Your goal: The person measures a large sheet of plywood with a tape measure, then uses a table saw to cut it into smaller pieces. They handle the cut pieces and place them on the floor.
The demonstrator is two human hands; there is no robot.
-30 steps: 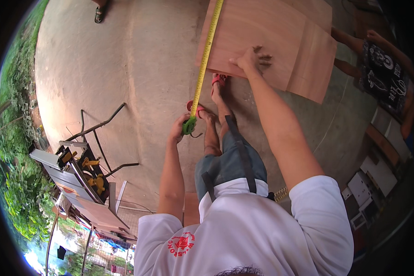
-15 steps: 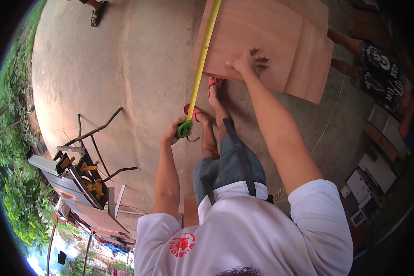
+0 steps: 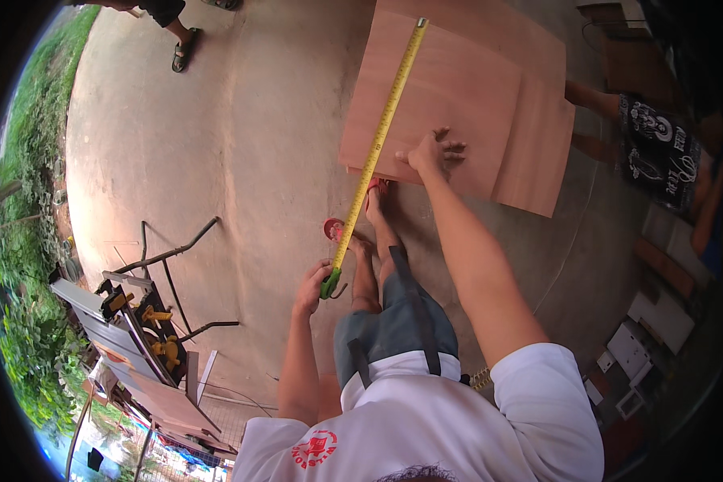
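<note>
My left hand (image 3: 312, 291) is wrapped round the green case of a tape measure (image 3: 330, 285). Its yellow blade (image 3: 383, 132) runs out away from me across the left part of a stack of reddish plywood sheets (image 3: 466, 88), and the metal hook at its tip shows over the top sheet. My right hand (image 3: 437, 154) rests on that top sheet near its closest edge, fingers spread and holding nothing. The sheets lie partly staggered, with lower ones sticking out at the right.
A folding work stand (image 3: 157, 321) with black and yellow parts and boards stands at the left. Another person's sandalled foot (image 3: 185, 50) is at the far left. Someone in patterned black shorts (image 3: 659, 149) is right of the sheets. Boards and white boxes (image 3: 628, 349) lie at the right.
My left hand has drawn the tape measure closer to me and turned its case; the blade's tip now shows. My right hand stays on the plywood. The whole view has shifted slightly.
</note>
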